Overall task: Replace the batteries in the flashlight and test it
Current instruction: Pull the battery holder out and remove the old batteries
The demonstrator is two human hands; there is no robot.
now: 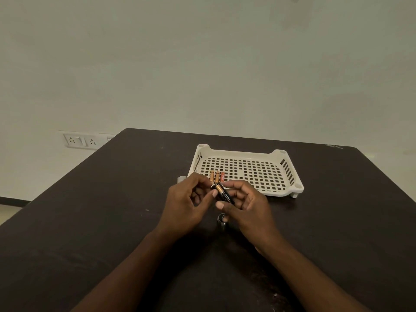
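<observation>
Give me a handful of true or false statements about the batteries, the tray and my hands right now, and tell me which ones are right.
1. Both hands are on one black and copper battery. True: the left hand and the right hand hold it between them above the table.
2. The white tray holds no batteries. False: three small batteries lie side by side near its front left corner.
3. The tray sits beyond the hands, farther from the person. True.
4. The held battery rests flat on the table. False: it is lifted and tilted in the fingers.
5. A small dark cylindrical part stands on the table below the hands. True.
</observation>
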